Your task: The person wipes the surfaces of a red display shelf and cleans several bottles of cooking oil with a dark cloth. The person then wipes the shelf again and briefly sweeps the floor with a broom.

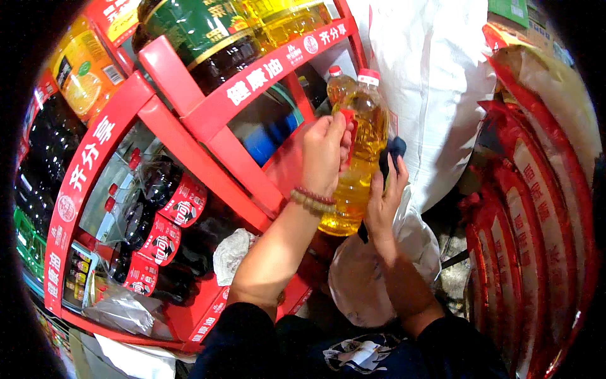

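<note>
A large clear bottle of golden cooking oil (364, 189) with a red-and-white cap stands in front of me, at the right end of a red metal rack. My left hand (326, 142), beaded bracelets at its wrist, is closed round the bottle's red handle (349, 118). Against the bottle's right side my right hand (388, 203) holds a dark cloth (396, 147), partly hidden by the fingers. Just behind stands another oil bottle (340, 85) with a red cap.
The red rack (203, 123) carries several cola bottles (163, 241) on its lower shelf, near a crumpled white cloth (232, 253). Bigger oil jugs (213, 38) sit above. A large white sack (426, 94) rises at right, beside stacked red-edged bags (530, 227). A white bag (355, 284) lies below my hands.
</note>
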A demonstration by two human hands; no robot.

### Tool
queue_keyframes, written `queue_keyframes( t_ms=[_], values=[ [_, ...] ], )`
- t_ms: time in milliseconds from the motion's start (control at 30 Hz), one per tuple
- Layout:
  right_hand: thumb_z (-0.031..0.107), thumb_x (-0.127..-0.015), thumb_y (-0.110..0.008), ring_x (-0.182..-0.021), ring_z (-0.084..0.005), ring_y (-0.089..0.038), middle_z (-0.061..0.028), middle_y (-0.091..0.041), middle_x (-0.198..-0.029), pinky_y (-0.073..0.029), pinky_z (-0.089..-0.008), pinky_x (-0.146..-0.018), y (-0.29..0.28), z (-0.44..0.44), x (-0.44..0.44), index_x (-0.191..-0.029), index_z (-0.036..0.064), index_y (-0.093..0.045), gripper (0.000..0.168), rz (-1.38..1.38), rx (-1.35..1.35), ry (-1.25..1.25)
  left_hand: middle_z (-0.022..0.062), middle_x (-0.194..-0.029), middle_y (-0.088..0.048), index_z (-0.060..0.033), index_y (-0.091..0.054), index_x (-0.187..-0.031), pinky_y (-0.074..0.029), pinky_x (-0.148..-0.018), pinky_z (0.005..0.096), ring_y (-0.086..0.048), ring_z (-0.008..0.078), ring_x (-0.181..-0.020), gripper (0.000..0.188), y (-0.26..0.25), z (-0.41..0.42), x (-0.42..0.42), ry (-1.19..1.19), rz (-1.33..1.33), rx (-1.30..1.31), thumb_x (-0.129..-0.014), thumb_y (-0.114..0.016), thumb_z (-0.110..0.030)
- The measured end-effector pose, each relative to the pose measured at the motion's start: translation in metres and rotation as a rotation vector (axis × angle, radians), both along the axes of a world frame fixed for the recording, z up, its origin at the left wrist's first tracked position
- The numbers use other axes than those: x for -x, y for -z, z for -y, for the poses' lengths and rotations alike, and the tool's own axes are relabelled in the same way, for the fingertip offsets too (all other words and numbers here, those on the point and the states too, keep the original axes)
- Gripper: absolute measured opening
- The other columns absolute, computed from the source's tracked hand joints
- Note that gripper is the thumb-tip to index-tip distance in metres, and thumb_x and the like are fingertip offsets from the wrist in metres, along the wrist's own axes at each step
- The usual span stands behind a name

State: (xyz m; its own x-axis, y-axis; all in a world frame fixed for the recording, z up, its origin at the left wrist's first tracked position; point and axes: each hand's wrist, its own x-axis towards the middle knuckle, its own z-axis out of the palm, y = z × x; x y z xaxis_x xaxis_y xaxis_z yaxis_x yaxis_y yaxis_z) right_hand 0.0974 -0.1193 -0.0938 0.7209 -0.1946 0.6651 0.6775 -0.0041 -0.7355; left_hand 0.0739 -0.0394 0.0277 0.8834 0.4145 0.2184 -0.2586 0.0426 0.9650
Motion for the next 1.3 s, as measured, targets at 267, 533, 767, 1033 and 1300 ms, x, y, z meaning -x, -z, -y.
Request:
queue_keyframes(
  t_ms=[267,533,767,1033,1300],
  values=[
    [0.016,-0.076,-0.054,-0.111,-0.0301,-0.034,-0.0124,-0.040,-0.125,-0.024,-0.0394,-0.097,-0.015,0.022,0.045,-0.107,0.002,-0.057,0.034,0.288,0.161,0.203,-0.0040,-0.065,-0.048,-0.0077,-0.050,-0.083,-0.032,-0.042,0.0151,-0.038,0.0012,-0.048,0.020,-0.007,0.014,0.050,0.088,0.089,0.064,-0.090,-0.046,-0.026],
    [0.010,-0.072,-0.058,-0.102,-0.0311,-0.042,-0.0098,-0.050,-0.116,-0.031,-0.0384,-0.091,-0.119,0.026,0.049,-0.094,0.005,-0.061,0.023,0.536,0.338,0.161,-0.0013,-0.091,-0.056,-0.0061,-0.053,-0.103,-0.044,-0.069,0.0220,-0.054,0.0076,-0.078,0.020,0.008,0.020,0.064,0.032,0.290,0.167,-0.092,-0.040,-0.018],
    [0.008,-0.066,-0.065,-0.097,-0.0304,-0.044,-0.0081,-0.049,-0.116,-0.037,-0.0378,-0.085,-0.119,0.033,0.073,-0.092,0.008,-0.062,0.026,0.550,0.439,0.211,-0.0023,-0.065,-0.049,-0.0094,-0.051,-0.091,-0.031,-0.041,0.0176,-0.042,0.0040,-0.049,0.016,-0.021,0.022,0.073,0.050,0.306,0.350,-0.091,-0.041,-0.022],
    [0.001,-0.052,-0.067,-0.094,-0.0297,-0.044,-0.0073,-0.048,-0.106,-0.041,-0.0384,-0.081,-0.098,0.054,0.091,-0.089,0.006,-0.061,0.037,0.429,0.593,0.078,0.0008,-0.061,-0.046,-0.0050,-0.050,-0.088,-0.030,-0.040,0.0210,-0.040,0.0093,-0.045,0.021,-0.014,0.016,0.080,0.133,0.309,0.418,-0.090,-0.044,-0.025],
    [0.000,-0.058,-0.061,-0.093,-0.0309,-0.047,-0.0119,-0.049,-0.099,-0.038,-0.0383,-0.083,-0.051,0.079,0.088,-0.084,0.003,-0.057,0.026,0.418,0.471,-0.048,0.0005,-0.060,-0.045,-0.0060,-0.049,-0.086,-0.032,-0.040,0.0237,-0.038,0.0107,-0.043,0.024,-0.009,0.014,0.084,0.169,0.359,0.473,-0.090,-0.044,-0.029]
  ],
)
